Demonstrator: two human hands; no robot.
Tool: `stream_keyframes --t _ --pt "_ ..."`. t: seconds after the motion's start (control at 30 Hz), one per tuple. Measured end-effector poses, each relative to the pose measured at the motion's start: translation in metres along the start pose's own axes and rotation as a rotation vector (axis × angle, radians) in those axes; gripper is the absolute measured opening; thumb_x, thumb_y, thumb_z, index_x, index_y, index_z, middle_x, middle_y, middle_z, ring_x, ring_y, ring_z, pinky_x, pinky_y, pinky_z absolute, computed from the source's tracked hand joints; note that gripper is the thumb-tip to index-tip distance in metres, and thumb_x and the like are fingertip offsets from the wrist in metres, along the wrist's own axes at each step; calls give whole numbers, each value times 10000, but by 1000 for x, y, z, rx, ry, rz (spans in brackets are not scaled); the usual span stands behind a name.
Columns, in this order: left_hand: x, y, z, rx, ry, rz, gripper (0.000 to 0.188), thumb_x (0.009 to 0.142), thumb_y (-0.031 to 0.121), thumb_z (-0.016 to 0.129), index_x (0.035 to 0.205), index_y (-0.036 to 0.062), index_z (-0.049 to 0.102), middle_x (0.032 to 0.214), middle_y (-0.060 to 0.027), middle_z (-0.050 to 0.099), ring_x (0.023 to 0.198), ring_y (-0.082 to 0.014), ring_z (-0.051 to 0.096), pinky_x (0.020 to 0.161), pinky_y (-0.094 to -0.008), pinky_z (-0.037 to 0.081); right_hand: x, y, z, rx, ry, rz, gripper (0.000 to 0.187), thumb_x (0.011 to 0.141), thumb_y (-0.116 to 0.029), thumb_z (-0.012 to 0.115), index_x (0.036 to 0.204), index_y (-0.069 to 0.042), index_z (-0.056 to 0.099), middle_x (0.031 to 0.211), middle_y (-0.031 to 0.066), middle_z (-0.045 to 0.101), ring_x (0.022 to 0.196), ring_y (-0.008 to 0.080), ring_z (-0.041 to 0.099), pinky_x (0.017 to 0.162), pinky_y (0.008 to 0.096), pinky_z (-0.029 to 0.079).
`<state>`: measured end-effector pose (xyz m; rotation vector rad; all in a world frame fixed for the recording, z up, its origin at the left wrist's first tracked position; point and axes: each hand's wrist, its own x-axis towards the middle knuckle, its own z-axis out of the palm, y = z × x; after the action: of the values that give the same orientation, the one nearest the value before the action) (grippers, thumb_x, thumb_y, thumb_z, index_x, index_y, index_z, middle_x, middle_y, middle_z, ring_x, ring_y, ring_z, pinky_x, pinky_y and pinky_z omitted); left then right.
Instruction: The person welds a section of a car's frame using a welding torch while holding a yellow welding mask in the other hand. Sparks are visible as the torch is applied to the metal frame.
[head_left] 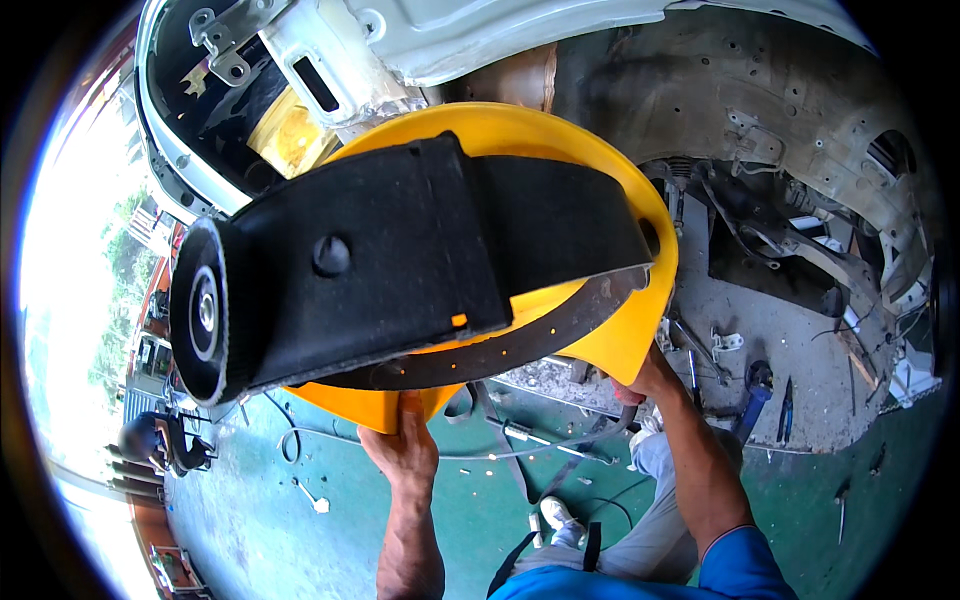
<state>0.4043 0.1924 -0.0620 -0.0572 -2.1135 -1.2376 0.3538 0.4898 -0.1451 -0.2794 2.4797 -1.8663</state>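
A yellow welding helmet (648,338), its inner side turned up toward me, fills the middle of the view. Its black headband (390,250) lies across it, with a round ridged knob (207,310) at the left end. My left hand (403,440) grips the lower left rim, thumb up over the edge and the other fingers hidden underneath. At the lower right corner, my right hand (652,380) closes against the shell, its fingers mostly hidden behind it. Beside that hand shows a small red part (628,392), where a grey hose (590,440) ends; what it is cannot be made out.
A stripped pale car body (520,35) spans the far side, with a bare wheel arch (700,90) at right. Below it, a grey platform (800,410) carries tools and a suspension arm (770,235). Straps, hoses and small parts lie on the green floor (330,530) around my feet.
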Motion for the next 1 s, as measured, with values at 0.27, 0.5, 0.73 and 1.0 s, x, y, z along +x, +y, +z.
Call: stream_keyframes --t 0.27,0.5,0.73,1.0 --pt "1 0 0 13 14 -5 163 949 115 625 1000 -39 645 829 -67 680 767 -126 611 713 -294 485 1 -3 1 -4 -6 16 291 920 -137 666 1190 -31 639 1020 138 710 879 250 683 811 358 546" --pt "2 2 1 29 21 -3 169 952 127 633 972 -40 648 811 -66 680 734 -126 610 685 -293 482 1 -4 2 56 3 36 274 930 -140 660 1181 -32 641 1001 135 712 862 243 685 793 359 548" --pt "2 4 2 -12 6 -20 193 958 149 640 996 -40 653 834 -72 688 752 -131 618 698 -294 485 1 4 2 93 6 41 269 925 -143 673 1167 -32 636 934 117 701 776 209 674 697 343 542" --pt "0 1 1 -30 34 -50 224 948 152 652 1046 -50 662 891 -76 702 810 -135 616 746 -310 495 -2 1 0 81 14 3 256 903 -135 702 1111 -16 613 866 84 676 709 161 641 638 320 524"
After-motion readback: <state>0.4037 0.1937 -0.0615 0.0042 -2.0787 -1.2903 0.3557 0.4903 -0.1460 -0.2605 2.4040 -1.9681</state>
